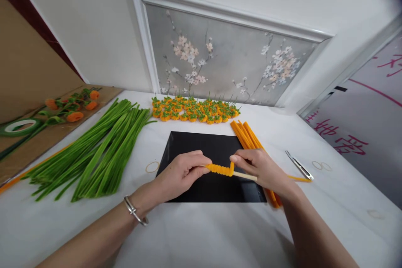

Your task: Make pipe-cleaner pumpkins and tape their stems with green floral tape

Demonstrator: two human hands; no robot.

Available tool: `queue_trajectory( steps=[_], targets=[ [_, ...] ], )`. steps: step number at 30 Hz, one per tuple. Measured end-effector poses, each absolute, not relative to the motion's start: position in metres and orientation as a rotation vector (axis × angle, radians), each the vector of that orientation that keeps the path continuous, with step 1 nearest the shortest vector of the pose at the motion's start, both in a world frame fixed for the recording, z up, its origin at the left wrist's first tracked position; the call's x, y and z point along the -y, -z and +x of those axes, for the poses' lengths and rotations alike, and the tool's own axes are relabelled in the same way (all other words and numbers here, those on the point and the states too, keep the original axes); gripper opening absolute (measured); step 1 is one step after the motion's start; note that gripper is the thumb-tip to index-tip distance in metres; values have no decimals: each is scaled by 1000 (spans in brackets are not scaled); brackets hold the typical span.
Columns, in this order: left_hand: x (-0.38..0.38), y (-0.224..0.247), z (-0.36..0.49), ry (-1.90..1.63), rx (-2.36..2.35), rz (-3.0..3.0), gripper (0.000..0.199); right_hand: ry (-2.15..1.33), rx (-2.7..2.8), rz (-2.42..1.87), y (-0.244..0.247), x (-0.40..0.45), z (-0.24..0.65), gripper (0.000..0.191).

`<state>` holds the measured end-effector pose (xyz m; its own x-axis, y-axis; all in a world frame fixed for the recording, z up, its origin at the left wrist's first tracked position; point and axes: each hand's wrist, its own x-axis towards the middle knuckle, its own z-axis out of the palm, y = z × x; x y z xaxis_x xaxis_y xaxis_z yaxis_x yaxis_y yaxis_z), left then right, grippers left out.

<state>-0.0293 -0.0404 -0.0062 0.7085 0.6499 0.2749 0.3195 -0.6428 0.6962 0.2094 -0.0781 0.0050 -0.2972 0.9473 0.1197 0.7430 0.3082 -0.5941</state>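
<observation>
Between my hands, an orange pipe cleaner [220, 170] is coiled in tight turns around a pale wooden stick [245, 175]. My left hand [185, 171] pinches the coil's left end between thumb and fingers. With thumb and forefinger, my right hand [260, 167] grips the pipe cleaner's loose length, which stands up from the coil's right end. The stick's right end runs in under the right palm. Both hands are above a black rectangular mat [201, 148]. A bundle of straight orange pipe cleaners [243, 134] lies at the mat's right side, partly behind my right hand.
Green pipe cleaners [109, 146] are heaped at the left. Several small orange pumpkin-like pieces with green tops [194, 111] stand along the wall. Scissors [300, 165] and rubber bands [321, 165] lie right. Green tape [20, 127] and orange flowers [74, 116] rest on cardboard.
</observation>
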Motion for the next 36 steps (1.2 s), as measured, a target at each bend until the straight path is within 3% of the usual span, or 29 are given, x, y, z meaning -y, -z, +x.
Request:
queue_trajectory(
  steps=[7, 16, 36],
  targets=[
    [41, 8, -29, -844, -806, 2214, 15, -694, 2120, -1431, -5, 85, 198, 30],
    [37, 9, -32, -940, -998, 2243, 18, -495, 2255, -1470, -10, 92, 192, 22],
    [40, 11, -31, -857, -1006, 2688, 18, -297, 2212, -1367, -12, 96, 197, 21]
  ],
)
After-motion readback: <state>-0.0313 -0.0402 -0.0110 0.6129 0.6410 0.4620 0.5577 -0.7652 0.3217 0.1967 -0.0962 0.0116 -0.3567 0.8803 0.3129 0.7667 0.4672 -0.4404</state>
